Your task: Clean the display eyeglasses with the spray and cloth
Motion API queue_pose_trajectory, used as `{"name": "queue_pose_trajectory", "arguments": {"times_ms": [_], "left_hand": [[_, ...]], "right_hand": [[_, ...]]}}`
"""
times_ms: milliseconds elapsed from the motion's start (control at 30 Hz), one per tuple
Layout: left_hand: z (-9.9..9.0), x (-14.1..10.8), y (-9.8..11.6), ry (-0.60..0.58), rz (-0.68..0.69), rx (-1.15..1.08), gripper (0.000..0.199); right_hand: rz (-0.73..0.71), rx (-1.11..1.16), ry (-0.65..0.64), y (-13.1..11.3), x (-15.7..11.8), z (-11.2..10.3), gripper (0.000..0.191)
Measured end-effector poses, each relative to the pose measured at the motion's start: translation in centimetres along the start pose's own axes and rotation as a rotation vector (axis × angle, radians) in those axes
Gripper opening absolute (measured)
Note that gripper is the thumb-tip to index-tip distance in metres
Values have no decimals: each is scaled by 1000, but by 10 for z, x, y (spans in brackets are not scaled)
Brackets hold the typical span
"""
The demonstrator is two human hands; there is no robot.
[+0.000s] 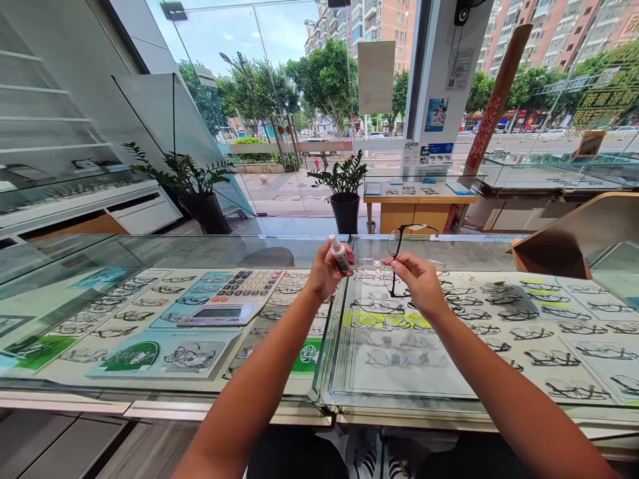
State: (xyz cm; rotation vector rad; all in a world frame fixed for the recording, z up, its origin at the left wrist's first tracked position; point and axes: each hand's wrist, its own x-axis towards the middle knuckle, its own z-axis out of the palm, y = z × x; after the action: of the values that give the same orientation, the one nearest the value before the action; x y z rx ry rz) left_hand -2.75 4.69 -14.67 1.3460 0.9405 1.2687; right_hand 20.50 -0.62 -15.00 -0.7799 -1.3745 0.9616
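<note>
My left hand (325, 271) is wrapped round a small white-capped spray bottle (340, 254), tilted over the glass counter. Level with it, my right hand (415, 281) pinches a pair of black-framed eyeglasses (396, 247) by the frame. The eyeglasses are turned on end, with one lens above the other and a temple reaching off to the right. A short gap separates the bottle from the lower lens. Beneath both hands, the glass display counter (344, 372) shows rows of spectacle frames (552, 358) through its top.
A large calculator (239, 296) lies on the counter to the left. At the right edge stands a brown angled stand (569, 233). Beyond the counter are potted plants (345, 199), a small display table (419, 198) and a glass shopfront facing a street.
</note>
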Motion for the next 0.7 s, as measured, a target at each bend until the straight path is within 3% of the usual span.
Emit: {"name": "queue_pose_trajectory", "arguments": {"times_ms": [67, 167, 433, 700], "left_hand": [[8, -10, 12, -133, -61, -181, 69], [16, -19, 19, -226, -106, -276, 75], [21, -15, -6, -237, -11, 93, 79], [22, -17, -11, -242, 49, 192, 77]], "right_hand": [[24, 31, -23, -2, -2, 2, 29], [55, 52, -53, -3, -4, 5, 29], [83, -23, -222, -4, -10, 9, 31], [115, 43, -336, -5, -14, 14, 31]]}}
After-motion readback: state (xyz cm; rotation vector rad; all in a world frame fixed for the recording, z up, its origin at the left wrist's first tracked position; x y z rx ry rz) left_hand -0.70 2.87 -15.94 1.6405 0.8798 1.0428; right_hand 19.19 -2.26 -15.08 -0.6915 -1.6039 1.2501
